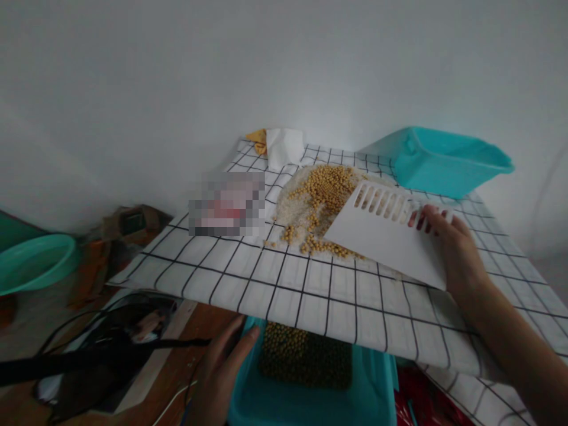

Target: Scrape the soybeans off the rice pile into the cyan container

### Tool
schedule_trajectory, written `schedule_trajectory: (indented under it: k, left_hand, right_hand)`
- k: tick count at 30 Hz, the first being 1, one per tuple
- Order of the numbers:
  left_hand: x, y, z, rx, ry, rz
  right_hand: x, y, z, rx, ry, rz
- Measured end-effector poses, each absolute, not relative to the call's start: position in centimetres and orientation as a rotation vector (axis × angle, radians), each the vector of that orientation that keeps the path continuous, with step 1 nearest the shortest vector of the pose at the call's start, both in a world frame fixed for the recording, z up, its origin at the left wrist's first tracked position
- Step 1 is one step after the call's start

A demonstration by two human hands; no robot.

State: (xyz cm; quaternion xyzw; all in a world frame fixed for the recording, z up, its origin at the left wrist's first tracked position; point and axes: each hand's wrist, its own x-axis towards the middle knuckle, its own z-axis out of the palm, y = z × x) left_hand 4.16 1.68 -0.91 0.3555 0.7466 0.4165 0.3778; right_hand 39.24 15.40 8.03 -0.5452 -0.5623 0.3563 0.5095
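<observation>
My right hand (448, 248) grips a white plastic scraper (381, 236) with slotted handle, its flat edge resting on the checked tablecloth (248, 272) beside a pile of soybeans mixed with rice (317, 198). My left hand (224, 367) is below the table's front edge, fingers curled on the rim of a teal tub (377, 390). That tub holds soybeans (306, 358) and sits under the table edge.
A second teal tub (448, 160) stands at the table's back right. White and yellow paper (279, 145) lies at the back edge. A blurred patch sits left of the pile. A green basin (35, 260) and black cables (110, 343) are on the floor at left.
</observation>
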Motion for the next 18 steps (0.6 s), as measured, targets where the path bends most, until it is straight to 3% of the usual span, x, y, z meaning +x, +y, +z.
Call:
schedule_trajectory:
  k: [9, 18]
  left_hand:
    - [3.8, 2.1, -0.9, 0.898, 1.960, 1.064]
    - [1.6, 1.3, -4.4, 0.976, 1.848, 1.059]
  right_hand:
    - [36.0, 14.4, 9.0, -1.258, -1.395, 0.840]
    - [36.6, 15.0, 9.2, -1.206, -1.227, 0.721]
